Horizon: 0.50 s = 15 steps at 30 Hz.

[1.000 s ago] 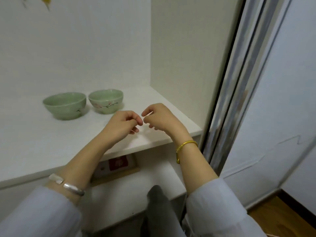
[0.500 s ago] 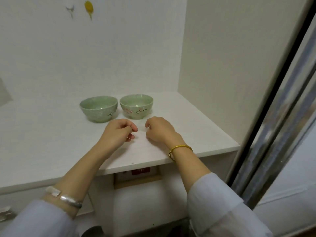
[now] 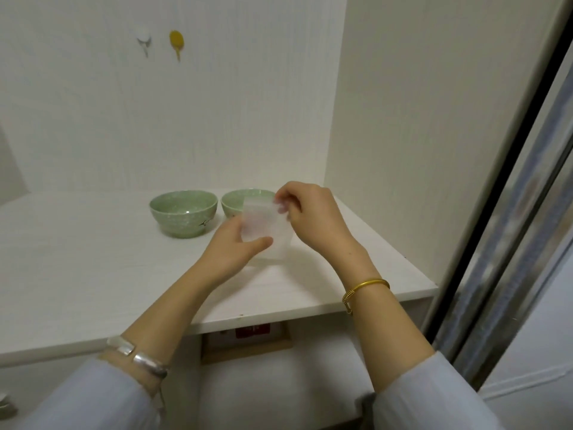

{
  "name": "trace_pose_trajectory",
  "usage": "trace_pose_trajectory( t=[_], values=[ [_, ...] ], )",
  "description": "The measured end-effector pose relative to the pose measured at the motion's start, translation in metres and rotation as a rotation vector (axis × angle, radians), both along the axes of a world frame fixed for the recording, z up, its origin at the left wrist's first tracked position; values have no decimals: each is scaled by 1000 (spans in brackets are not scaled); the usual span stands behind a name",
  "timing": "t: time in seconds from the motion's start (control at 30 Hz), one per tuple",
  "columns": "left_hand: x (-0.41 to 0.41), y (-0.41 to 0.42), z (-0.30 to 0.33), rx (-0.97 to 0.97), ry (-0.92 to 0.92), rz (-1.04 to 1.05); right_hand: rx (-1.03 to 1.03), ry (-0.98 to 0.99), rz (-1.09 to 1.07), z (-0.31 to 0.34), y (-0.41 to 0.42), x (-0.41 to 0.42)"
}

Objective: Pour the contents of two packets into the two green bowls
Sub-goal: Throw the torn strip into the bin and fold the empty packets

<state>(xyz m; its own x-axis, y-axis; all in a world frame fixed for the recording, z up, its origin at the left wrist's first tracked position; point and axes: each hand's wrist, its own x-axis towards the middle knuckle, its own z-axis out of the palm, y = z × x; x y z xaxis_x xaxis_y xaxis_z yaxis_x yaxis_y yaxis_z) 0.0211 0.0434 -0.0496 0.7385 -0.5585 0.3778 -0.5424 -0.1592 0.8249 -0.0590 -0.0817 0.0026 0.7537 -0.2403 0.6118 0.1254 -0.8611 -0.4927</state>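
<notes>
Now both hands hold a clear packet (image 3: pixel 266 231) before the right bowl (image 3: pixel 237 201), left hand (image 3: pixel 238 251) gripping its bottom, right hand (image 3: pixel 310 215) pinching its top; opening step, next likely tear and tip.

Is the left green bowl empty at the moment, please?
Yes, the left green bowl shows only its bare glazed inside.

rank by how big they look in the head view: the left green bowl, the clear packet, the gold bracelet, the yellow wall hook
1. left green bowl and clear packet: alike, and the packet is nearer, so unranked
2. gold bracelet
3. yellow wall hook
</notes>
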Motion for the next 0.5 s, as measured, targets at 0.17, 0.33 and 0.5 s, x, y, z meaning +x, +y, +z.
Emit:
trace_pose_trajectory(
  t=[0.17,0.33,0.5],
  values=[
    [-8,-10,9,-205,104,-44,300,-214,37,4,-3,0],
    [-8,-12,14,-303,156,-22,554,-4,45,-18,-8,4],
    [-16,-18,12,-308,83,147,515,-98,18,-38,8,8]
  ],
)
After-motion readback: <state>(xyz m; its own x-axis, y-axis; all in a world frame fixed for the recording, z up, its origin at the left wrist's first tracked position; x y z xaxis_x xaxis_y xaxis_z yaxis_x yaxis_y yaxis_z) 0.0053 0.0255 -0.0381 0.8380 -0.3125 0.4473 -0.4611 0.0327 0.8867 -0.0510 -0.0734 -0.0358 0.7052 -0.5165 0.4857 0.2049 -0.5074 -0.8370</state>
